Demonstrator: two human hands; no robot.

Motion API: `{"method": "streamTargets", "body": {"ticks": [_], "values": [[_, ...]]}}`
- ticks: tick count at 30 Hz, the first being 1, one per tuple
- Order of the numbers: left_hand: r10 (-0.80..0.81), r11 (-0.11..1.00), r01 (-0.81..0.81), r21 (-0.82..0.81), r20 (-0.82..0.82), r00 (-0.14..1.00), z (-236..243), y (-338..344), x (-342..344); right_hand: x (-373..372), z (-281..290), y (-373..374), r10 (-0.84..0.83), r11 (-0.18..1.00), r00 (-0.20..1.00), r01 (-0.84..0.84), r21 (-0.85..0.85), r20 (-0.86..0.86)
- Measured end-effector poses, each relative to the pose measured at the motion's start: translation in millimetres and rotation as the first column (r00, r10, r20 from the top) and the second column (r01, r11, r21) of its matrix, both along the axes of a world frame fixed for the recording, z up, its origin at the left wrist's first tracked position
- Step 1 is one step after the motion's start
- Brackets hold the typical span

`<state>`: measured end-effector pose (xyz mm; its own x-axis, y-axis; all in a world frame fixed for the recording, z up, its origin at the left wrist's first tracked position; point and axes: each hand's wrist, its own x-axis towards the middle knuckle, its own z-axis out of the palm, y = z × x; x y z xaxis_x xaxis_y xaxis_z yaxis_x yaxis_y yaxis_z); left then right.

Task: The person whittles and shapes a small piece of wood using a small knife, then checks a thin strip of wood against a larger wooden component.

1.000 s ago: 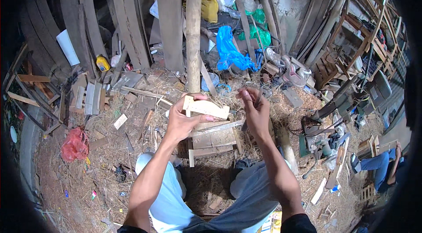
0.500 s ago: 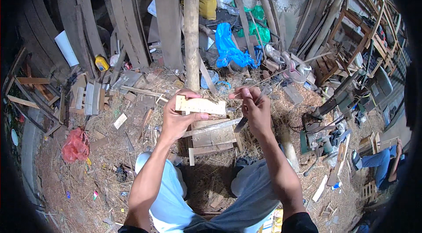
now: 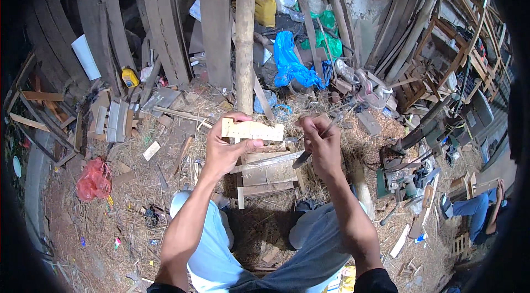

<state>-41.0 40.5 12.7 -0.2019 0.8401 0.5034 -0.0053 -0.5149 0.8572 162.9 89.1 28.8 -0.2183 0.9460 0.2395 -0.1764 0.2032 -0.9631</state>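
Note:
My left hand (image 3: 222, 146) grips a pale wooden piece (image 3: 255, 130) with a curved upper edge, a raised block at its left end and rows of small holes. The thumb presses along its lower side. To the right, my right hand (image 3: 323, 146) is closed around a slim dark metal tool (image 3: 301, 159), whose flat lower end points down and left. Its exact kind is unclear, and the fingers hide its middle. The tool stays apart from the wooden piece. Below both hands, between my knees, stands a low wooden block or stand (image 3: 269, 173) with a strip across its top.
A bamboo pole (image 3: 244, 44) rises just beyond my hands. Planks (image 3: 160, 22) lean against the far wall. A blue plastic bag (image 3: 292, 64), a red plastic bag (image 3: 94, 178) and wood scraps lie about on the straw-strewn ground. At the right edge sits another person (image 3: 477, 207).
My right hand has turned slightly, and its fingers are more curled. A thin, light stick that extended from its fingertips toward the upper right no longer shows clearly. The left hand is almost still.

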Motion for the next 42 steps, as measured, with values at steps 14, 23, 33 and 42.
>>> {"method": "streamTargets", "body": {"ticks": [14,23,33,42], "values": [[0.085,0.996,-0.084,-0.015,0.006,0.996,-6,2,3,-13,8,-15,-0.045,0.998,0.999,0.045,0.044,-0.020],[0.095,0.995,-0.095,0.008,0.017,0.995,-2,0,7,-10,11,-18,-0.013,1.000,1.000,0.013,0.026,-0.018],[0.102,0.995,-0.102,-0.003,-0.003,0.995,-2,-2,7,-10,12,-19,-0.015,0.998,1.000,0.015,0.068,0.007],[0.128,0.991,-0.129,0.029,0.016,0.992,-1,-1,7,-13,13,-19,-0.029,0.998,1.000,0.029,0.064,-0.008]]}}
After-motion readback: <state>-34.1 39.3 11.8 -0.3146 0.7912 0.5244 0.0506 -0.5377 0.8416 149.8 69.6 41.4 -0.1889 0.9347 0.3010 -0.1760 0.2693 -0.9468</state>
